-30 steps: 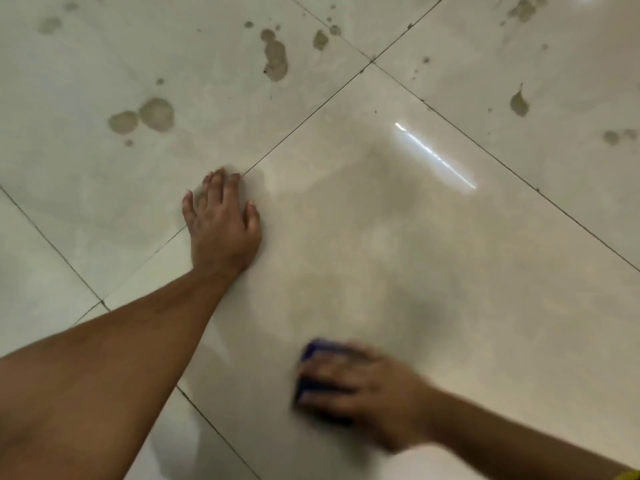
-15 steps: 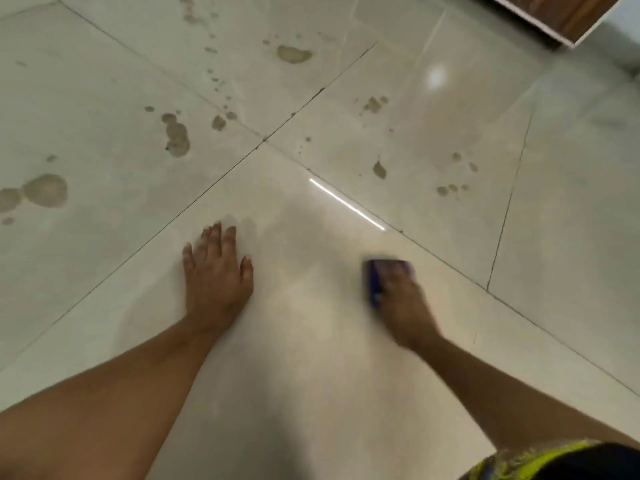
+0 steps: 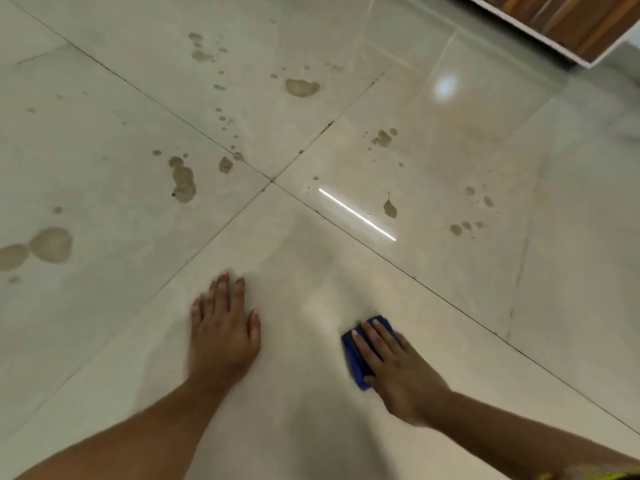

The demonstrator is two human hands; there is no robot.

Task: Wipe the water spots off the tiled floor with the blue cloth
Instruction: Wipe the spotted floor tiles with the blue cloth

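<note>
Your right hand (image 3: 398,368) lies flat on the cloth (image 3: 356,358), fingers (image 3: 367,341) straight and close together, pressing it onto the floor (image 3: 346,427). The blue cloth is folded small and mostly hidden under that hand, showing only along the fingers' left side and at their tips. It sits on the near tile, this side of the grout cross (image 3: 272,181). Your left hand (image 3: 221,334) rests palm-down on the same tile, left of the cloth and apart from it, fingers straight and slightly spread, holding nothing. The spots (image 3: 183,183) lie on the other three tiles around the cross: a long one just left of it, two big ones further left, and scattered ones beyond and to its right. A wooden cabinet (image 3: 568,22) stands far beyond the cross, at the right.
</note>
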